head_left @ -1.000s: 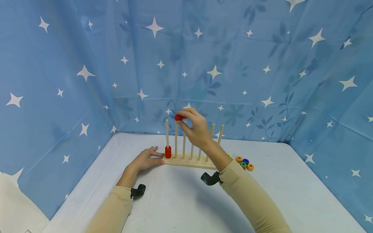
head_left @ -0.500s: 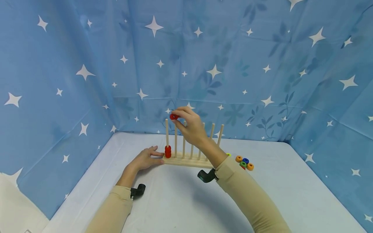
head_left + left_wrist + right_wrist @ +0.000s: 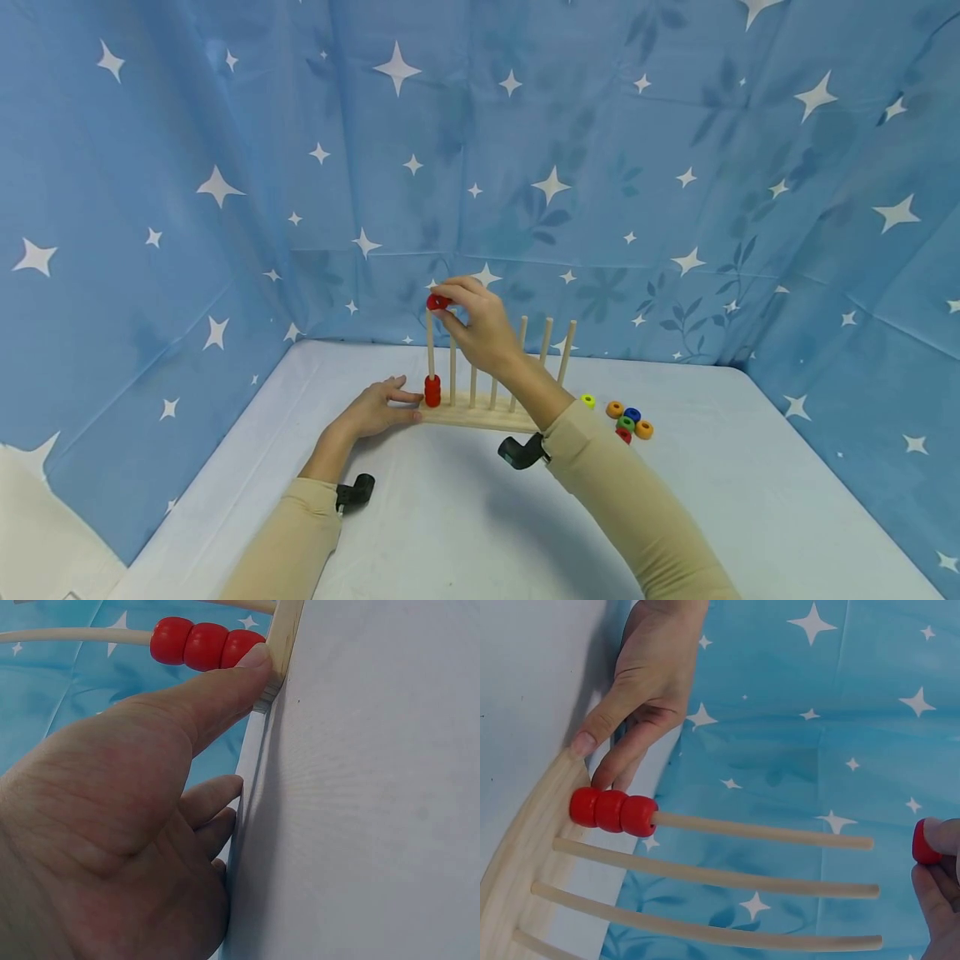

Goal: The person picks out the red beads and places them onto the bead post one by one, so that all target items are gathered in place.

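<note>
My right hand (image 3: 480, 329) pinches a red bead (image 3: 925, 841) between thumb and fingers. The bead is at the top of the leftmost peg (image 3: 431, 337); in the right wrist view a gap shows between it and the peg tip. Three red beads (image 3: 611, 811) are stacked at the bottom of that peg. My left hand (image 3: 377, 408) grips the left end of the wooden peg stand (image 3: 480, 417), thumb (image 3: 232, 681) on the front side and index finger behind. The other upright pegs show no beads; my right hand and forearm partly hide some of them in the head view.
Right of the stand, loose beads lie on the white table (image 3: 450, 517): a yellow-green bead (image 3: 588, 402), a blue bead (image 3: 632, 414), a green bead (image 3: 626, 424), a red bead (image 3: 623, 435) and two orange ones. A blue star-patterned curtain (image 3: 480, 225) surrounds the table's back and sides.
My right hand has moved left with the red bead, from above the second peg to the top of the leftmost peg. The left hand stays on the stand's end.
</note>
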`<action>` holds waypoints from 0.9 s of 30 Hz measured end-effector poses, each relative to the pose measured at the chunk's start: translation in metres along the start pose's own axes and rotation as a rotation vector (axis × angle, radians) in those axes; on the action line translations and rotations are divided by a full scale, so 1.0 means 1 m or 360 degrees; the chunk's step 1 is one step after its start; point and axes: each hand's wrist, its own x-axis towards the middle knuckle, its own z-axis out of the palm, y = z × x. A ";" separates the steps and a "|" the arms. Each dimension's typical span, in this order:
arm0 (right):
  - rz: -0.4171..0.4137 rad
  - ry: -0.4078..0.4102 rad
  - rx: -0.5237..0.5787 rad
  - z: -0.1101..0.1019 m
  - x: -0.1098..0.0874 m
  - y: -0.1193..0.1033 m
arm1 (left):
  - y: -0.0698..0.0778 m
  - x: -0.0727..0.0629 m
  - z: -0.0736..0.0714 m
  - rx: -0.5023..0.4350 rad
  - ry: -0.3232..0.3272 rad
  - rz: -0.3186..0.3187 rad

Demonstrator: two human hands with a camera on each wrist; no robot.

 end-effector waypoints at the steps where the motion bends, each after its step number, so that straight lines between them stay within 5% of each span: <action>1: -0.0002 -0.0003 -0.0001 0.000 0.001 0.000 | 0.000 0.000 0.000 -0.0008 -0.0002 -0.0008; 27: 0.0161 -0.0171 -0.0166 0.013 0.005 0.002 | -0.003 0.001 0.000 -0.0025 0.0003 0.0007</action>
